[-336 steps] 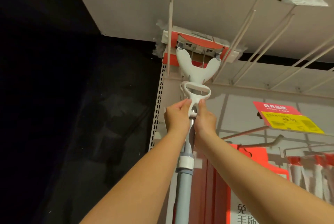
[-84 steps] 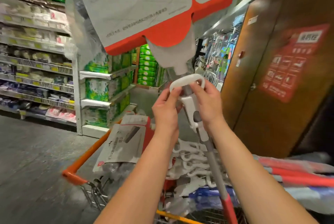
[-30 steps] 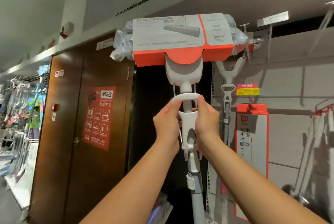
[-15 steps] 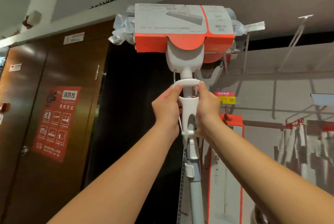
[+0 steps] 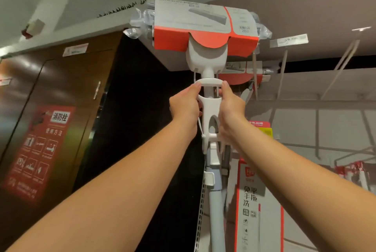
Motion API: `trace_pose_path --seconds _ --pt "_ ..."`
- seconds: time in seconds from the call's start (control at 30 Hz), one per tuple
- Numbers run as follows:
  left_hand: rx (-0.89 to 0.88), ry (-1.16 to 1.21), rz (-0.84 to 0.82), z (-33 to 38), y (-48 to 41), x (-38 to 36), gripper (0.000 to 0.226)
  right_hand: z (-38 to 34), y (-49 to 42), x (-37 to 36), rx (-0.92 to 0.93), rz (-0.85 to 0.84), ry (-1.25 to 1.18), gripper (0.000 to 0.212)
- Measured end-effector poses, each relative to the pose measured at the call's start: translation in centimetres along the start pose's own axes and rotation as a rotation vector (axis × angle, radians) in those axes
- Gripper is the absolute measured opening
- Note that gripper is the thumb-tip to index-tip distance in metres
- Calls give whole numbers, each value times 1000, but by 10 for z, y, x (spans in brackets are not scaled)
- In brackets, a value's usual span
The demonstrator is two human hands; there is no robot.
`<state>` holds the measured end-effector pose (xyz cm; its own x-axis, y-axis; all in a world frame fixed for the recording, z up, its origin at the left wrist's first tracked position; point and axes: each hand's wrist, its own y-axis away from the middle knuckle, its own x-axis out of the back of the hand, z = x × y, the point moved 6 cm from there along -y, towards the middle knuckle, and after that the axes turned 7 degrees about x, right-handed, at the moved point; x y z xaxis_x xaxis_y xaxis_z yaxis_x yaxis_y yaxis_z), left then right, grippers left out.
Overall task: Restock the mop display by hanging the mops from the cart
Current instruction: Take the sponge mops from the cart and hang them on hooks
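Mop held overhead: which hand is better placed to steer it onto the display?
Right, probably. The left hand and right hand both grip the mop below its head, but the hung mop and pegs lie to the right, nearer the right hand; the left can steady.

White mop, orange-and-grey sleeve (pole pale blue).

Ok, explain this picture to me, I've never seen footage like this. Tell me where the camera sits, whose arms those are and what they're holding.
No machine here: one camera worn on a person's head looks up along their own bare arms. The left hand and right hand both grip the white wringer handle of a sponge mop, held head-up, its head wrapped in an orange-and-grey cardboard sleeve. Behind it another mop's sleeve shows, beside bare display hooks.
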<state>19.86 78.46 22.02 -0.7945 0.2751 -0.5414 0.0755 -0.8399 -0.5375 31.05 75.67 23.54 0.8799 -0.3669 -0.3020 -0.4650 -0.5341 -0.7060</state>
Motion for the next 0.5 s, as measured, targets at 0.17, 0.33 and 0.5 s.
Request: trace_pose_path --seconds 0.17,0.33,0.5 --pt "-26 -19 -37 -3 -44 -20 11 8 -44 -7 13 38 -9 33" --pt "-57 8 -101 -10 -96 -45 6 13 -101 -11 68 63 48 37" --pt "-96 43 -157 -14 -143 -61 14 19 -147 -25 82 43 53 46"
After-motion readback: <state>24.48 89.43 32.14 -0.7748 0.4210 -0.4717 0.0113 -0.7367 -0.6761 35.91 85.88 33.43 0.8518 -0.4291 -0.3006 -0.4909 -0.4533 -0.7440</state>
